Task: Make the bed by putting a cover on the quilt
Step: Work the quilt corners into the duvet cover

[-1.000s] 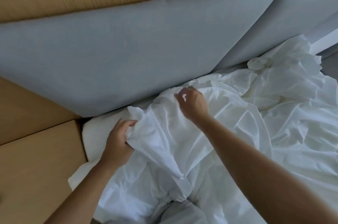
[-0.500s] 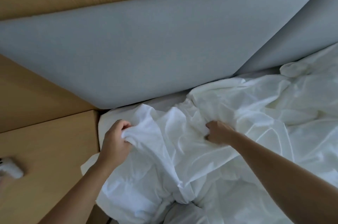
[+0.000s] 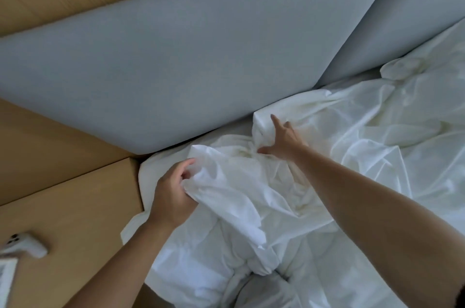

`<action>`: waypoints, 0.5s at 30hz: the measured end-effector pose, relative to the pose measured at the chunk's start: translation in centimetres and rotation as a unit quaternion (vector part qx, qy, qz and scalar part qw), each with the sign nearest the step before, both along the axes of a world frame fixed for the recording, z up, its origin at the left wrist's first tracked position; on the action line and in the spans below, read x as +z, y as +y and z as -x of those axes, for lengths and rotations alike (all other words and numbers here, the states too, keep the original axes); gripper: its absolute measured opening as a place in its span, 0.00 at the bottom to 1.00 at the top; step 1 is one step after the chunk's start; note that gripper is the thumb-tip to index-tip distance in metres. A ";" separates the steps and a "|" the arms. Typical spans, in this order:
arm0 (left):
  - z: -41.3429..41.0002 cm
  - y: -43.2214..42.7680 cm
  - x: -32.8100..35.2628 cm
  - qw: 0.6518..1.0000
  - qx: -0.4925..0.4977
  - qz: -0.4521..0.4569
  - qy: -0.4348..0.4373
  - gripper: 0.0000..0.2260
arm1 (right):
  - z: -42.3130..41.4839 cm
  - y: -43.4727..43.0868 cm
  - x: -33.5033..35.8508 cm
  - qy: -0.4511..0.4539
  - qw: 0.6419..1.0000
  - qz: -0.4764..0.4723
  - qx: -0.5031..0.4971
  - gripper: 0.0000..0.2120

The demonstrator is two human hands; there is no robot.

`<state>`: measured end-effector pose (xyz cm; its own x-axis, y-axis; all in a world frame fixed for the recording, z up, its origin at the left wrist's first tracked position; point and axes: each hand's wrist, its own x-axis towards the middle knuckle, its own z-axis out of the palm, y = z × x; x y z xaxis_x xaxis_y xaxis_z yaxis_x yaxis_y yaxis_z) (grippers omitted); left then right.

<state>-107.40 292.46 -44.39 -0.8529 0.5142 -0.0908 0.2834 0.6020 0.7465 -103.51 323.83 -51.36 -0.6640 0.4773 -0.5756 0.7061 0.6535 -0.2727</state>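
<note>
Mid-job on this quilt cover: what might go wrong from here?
The left hand has only a bunched grip on the crumpled white fabric cover, so the fabric may slip or twist. The right hand lies open on a fold, holding nothing; pulling now would probably tug one side only.

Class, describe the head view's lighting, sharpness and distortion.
Head view: soft, even light, no glare or hard shadows; cover folds wash out at right; headboard edges bow slightly, wide lens; left hand and right hand fairly sharp.

Left hand grips white cover; right hand perhaps presses it.
</note>
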 end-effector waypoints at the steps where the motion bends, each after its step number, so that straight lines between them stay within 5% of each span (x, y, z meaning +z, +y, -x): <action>1: 0.4 -0.3 0.2 1.000 0.007 -0.005 0.001 0.31 | -0.1 -0.4 -1.4 -0.062 0.998 -0.019 0.026 0.40; 4: 1.6 -0.6 0.9 1.000 -0.016 -0.008 -0.006 0.18 | -0.2 0.5 -2.6 -0.066 0.997 -0.020 0.042 0.16; 6: 1.9 -0.6 1.3 0.997 -0.053 0.000 0.048 0.05 | 0.2 3.5 -1.1 0.045 0.997 0.052 -0.041 0.11; 8: 1.9 -1.0 1.5 0.992 -0.052 0.008 0.115 0.10 | 0.7 7.9 1.6 0.181 0.962 0.034 -0.202 0.09; 10: 1.9 -1.6 1.9 0.987 -0.013 0.015 0.157 0.10 | 0.1 13.3 4.6 0.297 0.854 -0.061 -0.423 0.13; 12: 1.8 -2.1 2.5 0.982 0.025 0.009 0.185 0.09 | -1.3 17.4 7.0 0.322 0.750 -0.068 -0.574 0.21; 13: 1.6 -2.0 3.0 0.979 0.030 -0.001 0.204 0.09 | -1.7 17.8 8.0 0.306 0.743 -0.047 -0.593 0.27; 15: 1.1 -1.1 4.0 0.970 0.014 -0.030 0.241 0.08 | -2.1 15.0 9.9 0.295 0.799 -0.048 -0.522 0.38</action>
